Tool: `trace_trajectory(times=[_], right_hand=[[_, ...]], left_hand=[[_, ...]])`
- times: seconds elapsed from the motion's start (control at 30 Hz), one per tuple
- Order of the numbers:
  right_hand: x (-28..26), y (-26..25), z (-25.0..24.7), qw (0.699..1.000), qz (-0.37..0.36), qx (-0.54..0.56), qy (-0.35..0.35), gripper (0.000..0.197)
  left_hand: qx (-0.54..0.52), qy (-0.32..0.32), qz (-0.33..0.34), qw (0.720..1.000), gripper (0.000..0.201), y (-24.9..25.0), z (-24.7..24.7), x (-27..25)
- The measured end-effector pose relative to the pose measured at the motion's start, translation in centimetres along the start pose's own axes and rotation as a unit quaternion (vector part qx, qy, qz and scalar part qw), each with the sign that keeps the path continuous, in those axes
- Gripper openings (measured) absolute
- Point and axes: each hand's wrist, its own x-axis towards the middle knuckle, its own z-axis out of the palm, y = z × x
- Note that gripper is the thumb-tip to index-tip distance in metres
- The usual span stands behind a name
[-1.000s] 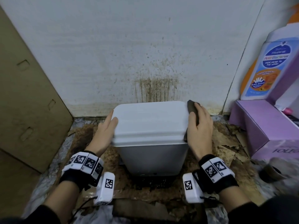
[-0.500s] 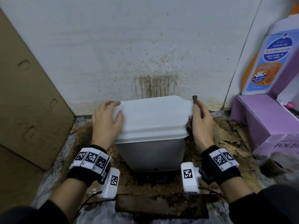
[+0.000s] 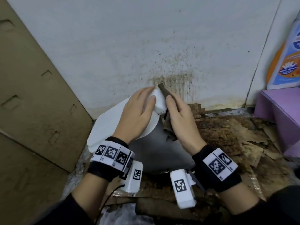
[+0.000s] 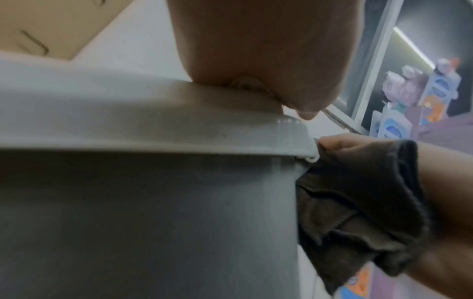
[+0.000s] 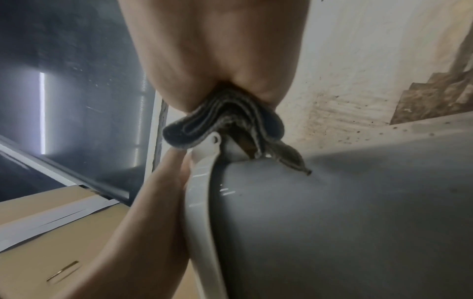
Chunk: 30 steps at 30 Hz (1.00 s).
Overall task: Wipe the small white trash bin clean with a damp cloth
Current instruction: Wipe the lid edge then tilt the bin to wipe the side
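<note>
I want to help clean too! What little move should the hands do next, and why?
Probably slide the right hand with its dark cloth down the bin's grey side. The cloth is already bunched against the lid's corner, and the left hand rests on the white lid.

Trash bin stands on the floor before the wall. Left hand lies on its lid; right hand holds the cloth against the lid's right corner. Cardboard leans at left; a box sits at right, a bottle behind it.
</note>
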Motion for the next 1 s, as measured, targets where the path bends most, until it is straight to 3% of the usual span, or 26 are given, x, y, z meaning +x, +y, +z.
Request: trace_trajectory(times=[0.1,0.2,0.33,0.53,0.63,0.8,1.0], right_hand=[[0.4,0.4,0.3,0.996,0.04,0.076,-0.001,0.034],[0.9,2.0,0.4,0.982,0.104,0.142,0.064,0.034],[0.4,3.7,1.0,0.98,0.118,0.08,0.14,0.055],[-1.6,3.6,5.3,0.996,0.065,-0.023,0.051,0.05],[-2.1,3.7,6.4,0.993,0.083,-0.082,0.013,0.053],[-2.5,3.1,7.1,0.993,0.095,-0.06,0.02,0.053],[-3.2,4.1,8.2,0.988,0.028,-0.147,0.024,0.057]], left_hand=[[0.037,-0.008,0.006,0.999,0.058,-1.1,-1.1,-0.3],[0.027,-0.001,0.0,1.0,0.057,-1.9,-1.8,-0.2],[0.022,0.005,-0.009,1.0,0.052,-2.7,-2.6,-0.3],[0.019,0.025,-0.008,0.999,0.052,-2.8,-2.2,-0.4],[0.021,0.031,-0.005,0.999,0.052,-2.8,-1.8,-0.3],[0.02,0.038,-0.009,0.999,0.052,-3.1,-1.7,-0.1],[0.017,0.038,-0.016,0.999,0.052,-3.1,-1.7,0.1]])
